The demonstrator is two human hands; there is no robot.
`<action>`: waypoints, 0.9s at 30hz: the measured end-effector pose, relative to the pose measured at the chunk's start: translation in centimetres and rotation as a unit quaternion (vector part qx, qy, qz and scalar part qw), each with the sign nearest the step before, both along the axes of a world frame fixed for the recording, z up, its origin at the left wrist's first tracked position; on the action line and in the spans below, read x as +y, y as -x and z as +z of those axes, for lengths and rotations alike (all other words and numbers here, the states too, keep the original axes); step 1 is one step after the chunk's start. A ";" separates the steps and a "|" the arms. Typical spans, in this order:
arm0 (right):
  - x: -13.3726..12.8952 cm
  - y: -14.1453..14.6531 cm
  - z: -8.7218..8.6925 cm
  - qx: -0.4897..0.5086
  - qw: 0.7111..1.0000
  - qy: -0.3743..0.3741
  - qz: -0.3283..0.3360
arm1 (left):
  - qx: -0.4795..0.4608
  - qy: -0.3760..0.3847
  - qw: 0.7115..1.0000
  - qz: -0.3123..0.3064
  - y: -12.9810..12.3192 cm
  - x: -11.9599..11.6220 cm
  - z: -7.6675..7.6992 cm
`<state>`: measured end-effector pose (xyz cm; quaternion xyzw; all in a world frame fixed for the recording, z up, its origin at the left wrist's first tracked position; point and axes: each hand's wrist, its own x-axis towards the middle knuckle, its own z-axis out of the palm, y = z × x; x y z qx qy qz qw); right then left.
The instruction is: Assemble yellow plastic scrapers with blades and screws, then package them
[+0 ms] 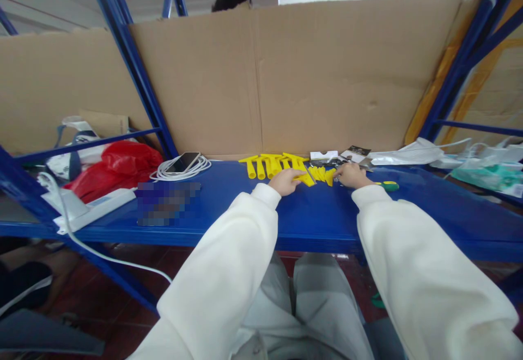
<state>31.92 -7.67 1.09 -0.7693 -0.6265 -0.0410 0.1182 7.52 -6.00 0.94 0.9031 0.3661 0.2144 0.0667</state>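
My left hand (286, 182) is closed at the lower end of a yellow plastic T-shaped piece (307, 179), its fingertips on the piece. More yellow T-shaped pieces (260, 168) stand in a row just behind that hand, round hollow ends toward me. My right hand (353, 175) is bent over with fingers together, beside a row of small yellow parts (322, 175). Its fingertips are near some small dark metal pieces, and what they pinch is too small to make out. A screwdriver with a green and yellow handle (388, 185) lies by my right wrist.
A blue shelf (229, 207) forms the worktop, backed by a cardboard panel (335, 77). On the left lie a phone (183, 163), a coiled white cable (163, 174), a red bag (126, 158) and a power strip (102, 206). White plastic packaging (408, 154) lies right. Someone's hair shows above the cardboard.
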 end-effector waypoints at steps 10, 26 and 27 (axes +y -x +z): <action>0.3 0.9 -0.5 -0.043 0.998 0.038 0.019 | 0.003 0.000 1.000 -0.005 -0.1 0.0 0.0; 1.5 0.7 -1.5 0.006 0.999 0.011 0.047 | -0.002 0.003 1.000 -0.012 -0.2 0.3 -0.3; 1.4 0.7 -1.5 0.010 0.999 0.012 0.049 | 0.000 0.004 1.000 -0.012 -0.2 0.2 -0.3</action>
